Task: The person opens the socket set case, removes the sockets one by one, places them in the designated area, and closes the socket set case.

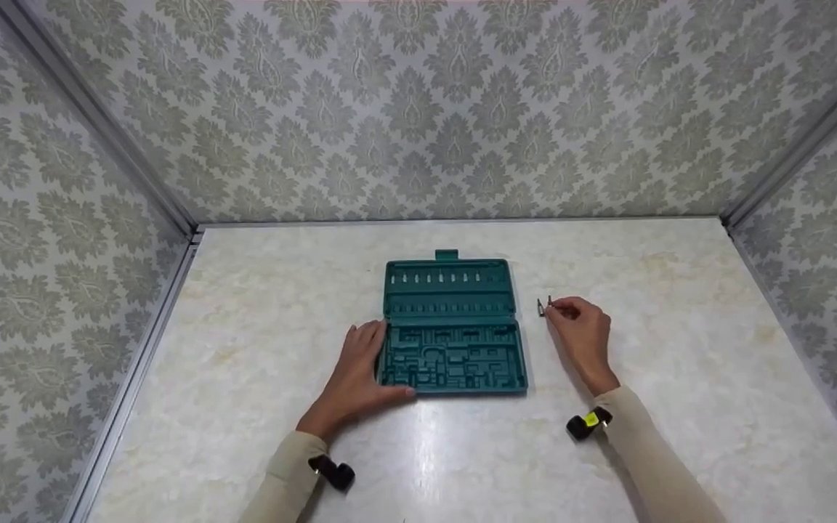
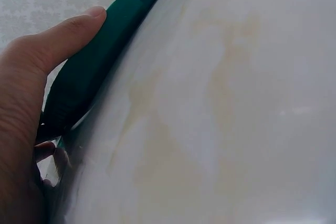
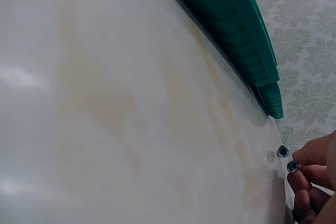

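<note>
- Two slim metal bits with round socket ends (image 3: 292, 167) are seen at the right of the worktop (image 1: 266, 290); one is pinched between thumb and fingertips of the right hand (image 1: 582, 330), while whether the other is touched cannot be told.
- Light, rigid and probably slick, they would be best taken around the shank, clear of the socket end.
- An unfolded rectangular green plastic case (image 1: 476, 391) lies left of them; its near left corner is held by the left hand (image 1: 353, 370), thumb along the near edge, fingers at the left side.
- Stiff but likely light, the case might slide if unbraced; its outer walls offer the best hold.
</note>
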A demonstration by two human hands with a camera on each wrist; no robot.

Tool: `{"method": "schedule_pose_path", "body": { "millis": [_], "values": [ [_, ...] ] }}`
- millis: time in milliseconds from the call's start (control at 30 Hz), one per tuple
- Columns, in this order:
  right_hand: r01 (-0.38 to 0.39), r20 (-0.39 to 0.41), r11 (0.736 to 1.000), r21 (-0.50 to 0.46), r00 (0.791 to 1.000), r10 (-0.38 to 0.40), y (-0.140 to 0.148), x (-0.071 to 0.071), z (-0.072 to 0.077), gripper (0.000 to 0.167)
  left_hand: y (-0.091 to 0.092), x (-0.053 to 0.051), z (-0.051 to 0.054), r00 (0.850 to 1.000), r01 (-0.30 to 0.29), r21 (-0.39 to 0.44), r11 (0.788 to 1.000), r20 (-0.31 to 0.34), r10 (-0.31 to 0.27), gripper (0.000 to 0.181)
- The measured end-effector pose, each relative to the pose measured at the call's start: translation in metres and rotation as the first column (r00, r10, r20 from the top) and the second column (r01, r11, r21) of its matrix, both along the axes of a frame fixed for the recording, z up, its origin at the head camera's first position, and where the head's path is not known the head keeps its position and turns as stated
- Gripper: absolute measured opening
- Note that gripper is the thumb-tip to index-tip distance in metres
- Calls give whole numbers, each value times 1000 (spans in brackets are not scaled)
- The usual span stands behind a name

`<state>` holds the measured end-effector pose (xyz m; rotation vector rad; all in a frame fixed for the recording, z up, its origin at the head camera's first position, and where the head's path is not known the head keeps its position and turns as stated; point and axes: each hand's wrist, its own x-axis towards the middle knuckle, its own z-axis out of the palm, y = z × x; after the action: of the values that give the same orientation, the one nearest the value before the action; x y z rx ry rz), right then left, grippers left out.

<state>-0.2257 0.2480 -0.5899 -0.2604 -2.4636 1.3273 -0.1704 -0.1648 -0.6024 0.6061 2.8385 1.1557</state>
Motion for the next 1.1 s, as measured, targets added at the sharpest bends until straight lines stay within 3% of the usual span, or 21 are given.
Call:
{"method": "schedule_pose_path", "body": {
  "millis": [533,900,1100],
  "values": [
    [24,30,998,50,999,-26,-5,-4,6,14,1,-1,4,1000,-10,-25,1000,5,10,137],
    [27,17,999,32,999,-28,-8,-4,11,17,2,0,3,999,-19,-20,1000,27,20,139],
    [-51,-14,998,42,999,51,-17,-6,21,19,0,1,1,999,-20,-13,1000,31,20,139]
  ]
}}
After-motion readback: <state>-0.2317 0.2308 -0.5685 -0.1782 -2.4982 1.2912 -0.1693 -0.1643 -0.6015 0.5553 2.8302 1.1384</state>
